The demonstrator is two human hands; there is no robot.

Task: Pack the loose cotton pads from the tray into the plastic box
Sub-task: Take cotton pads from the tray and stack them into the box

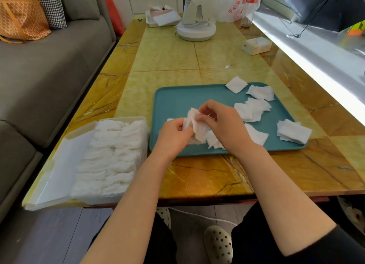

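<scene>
In the head view, our left hand [173, 133] and right hand [221, 125] both pinch a small stack of white square cotton pads [194, 123] over the teal rectangular plastic tray [177, 101]. We judge we are squaring it up. More loose white pads [252, 110] lie from 12 to 4 o'clock on the tray. The clear plastic box [126, 118], largely filled, sits at 8 o'clock on the yellow marble table [167, 54]. Next, the stack needs carrying there and tucking in where room remains.

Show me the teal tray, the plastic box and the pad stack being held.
teal tray [177, 103]: head view, bare floor on its left side.
plastic box [59, 170]: head view, bare white part left of the packed pads.
pad stack [198, 132]: head view, lower middle of the gripped pads.
</scene>
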